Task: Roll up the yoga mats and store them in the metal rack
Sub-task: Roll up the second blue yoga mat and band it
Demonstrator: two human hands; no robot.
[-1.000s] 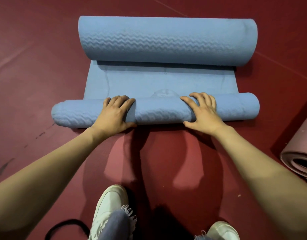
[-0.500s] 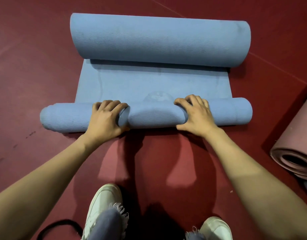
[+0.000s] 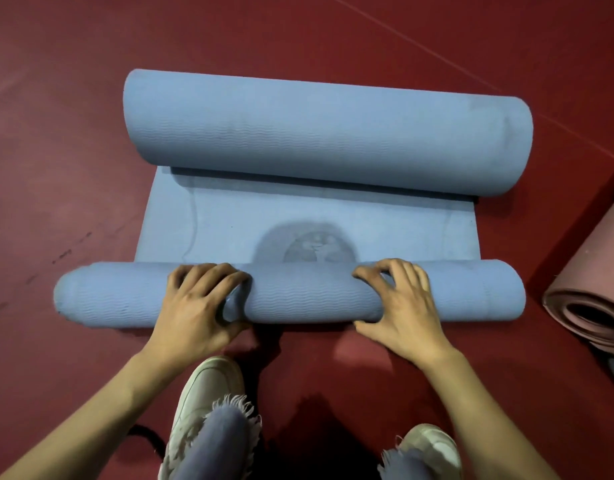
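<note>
gripping blue mat roll [image 3: 298, 296] | l hand [image 3: 198, 306] + r hand [image 3: 402, 313] fingers curled on it | more logo [image 3: 316, 247] showing now

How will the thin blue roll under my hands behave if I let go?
It would probably spring open; the near blue roll dents softly where the left hand and right hand grip it. Likely light foam, floppy lengthwise. Round, so it may roll on the floor.

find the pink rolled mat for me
In the head view the pink rolled mat lies on the red floor at the right edge, just beyond the right end of the near roll of the blue yoga mat.
</note>
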